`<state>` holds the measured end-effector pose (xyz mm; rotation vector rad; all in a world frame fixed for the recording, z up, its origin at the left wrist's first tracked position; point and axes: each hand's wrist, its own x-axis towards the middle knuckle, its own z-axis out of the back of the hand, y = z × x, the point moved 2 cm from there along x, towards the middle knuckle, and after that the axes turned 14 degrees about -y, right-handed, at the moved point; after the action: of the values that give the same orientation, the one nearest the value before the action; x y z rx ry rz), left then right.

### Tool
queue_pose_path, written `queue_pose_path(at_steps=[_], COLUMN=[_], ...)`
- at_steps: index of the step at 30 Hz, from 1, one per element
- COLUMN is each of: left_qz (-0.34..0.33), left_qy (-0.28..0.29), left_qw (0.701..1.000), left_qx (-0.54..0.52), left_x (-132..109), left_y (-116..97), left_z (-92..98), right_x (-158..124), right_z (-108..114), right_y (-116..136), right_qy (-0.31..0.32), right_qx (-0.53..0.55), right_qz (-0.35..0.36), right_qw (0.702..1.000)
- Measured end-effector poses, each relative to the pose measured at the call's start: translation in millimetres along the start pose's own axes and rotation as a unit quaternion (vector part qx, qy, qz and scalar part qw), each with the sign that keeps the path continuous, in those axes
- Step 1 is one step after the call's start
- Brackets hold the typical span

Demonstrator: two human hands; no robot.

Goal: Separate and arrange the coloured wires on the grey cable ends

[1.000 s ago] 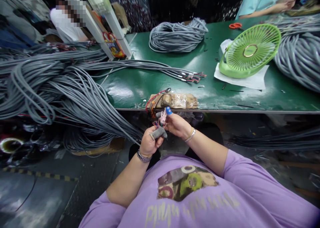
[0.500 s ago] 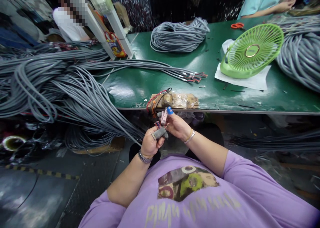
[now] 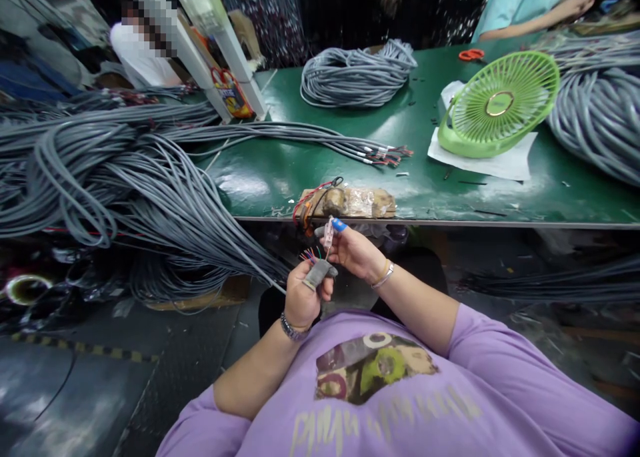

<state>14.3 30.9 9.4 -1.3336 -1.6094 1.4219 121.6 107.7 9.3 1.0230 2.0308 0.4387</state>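
- Just under the tabletop (image 3: 270, 177) edge, our left hand (image 3: 301, 298) is closed in a fist around a grey cable (image 3: 278, 287), thumb on top under a grey cover.
- Coloured wires (image 3: 310, 255) fan out of the cable end right above that fist.
- Our right hand (image 3: 354, 251) sits just beside and above it, fingertips pinched narrow on a small pale connector (image 3: 329, 232); one fingertip wears a blue cot (image 3: 340, 225).
- The connector hangs just above the wires; we cannot tell whether they touch.
- A watch (image 3: 293, 327) is on our left wrist, a bracelet (image 3: 384, 275) on the right.
- On the tabletop edge, just beyond the hands, lies a wooden block (image 3: 360, 202) with red and black leads (image 3: 313, 193) at its left end.
- Farther back, a cable bundle (image 3: 300, 133) lies across the tabletop, its stripped ends (image 3: 393, 154) pointing right.
- To our left, a big heap of cables (image 3: 125, 177) spills off the tabletop; the held cable runs out of it.
- A coil (image 3: 355, 77) sits at the far side, and more cables (image 3: 595, 117) are heaped at the right.
- A green fan (image 3: 500, 103) stands tilted on white paper (image 3: 505, 165), with orange scissors (image 3: 470, 55) behind it.
- A person in teal (image 3: 520, 3) works at the far right, another in white (image 3: 140, 50) at the far left.
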Motion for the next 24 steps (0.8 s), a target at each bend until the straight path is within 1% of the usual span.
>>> queue_pose_path(at_steps=[4, 7, 12, 18, 24], left_qz=[0.003, 0.002, 0.004, 0.018, 0.036], left_qy=[-0.008, -0.011, -0.020, -0.028, -0.034], left_qw=[1.000, 1.000, 0.999, 0.999, 0.999], left_qx=[-0.017, -0.019, -0.028, -0.014, 0.009], left_x=[3.5, 3.4, 3.1, 5.0, 6.0], left_y=[0.0, 0.6, 0.5, 1.4, 2.5], left_z=[-2.8, -4.4, -8.1, -9.4, -9.0], right_x=[-0.8, 1.4, 7.6, 12.0, 9.7], right_z=[0.0, -0.1, 2.2, 3.5, 0.9], right_y=[-1.2, -1.9, -5.2, -7.8, -6.5], right_qy=[-0.021, -0.031, 0.000, 0.016, 0.026], right_qx=[0.001, 0.027, 0.079, 0.077, 0.065], right_qz=[0.016, 0.006, -0.011, 0.013, 0.026], right_qw=[1.000, 0.999, 0.997, 0.997, 0.997])
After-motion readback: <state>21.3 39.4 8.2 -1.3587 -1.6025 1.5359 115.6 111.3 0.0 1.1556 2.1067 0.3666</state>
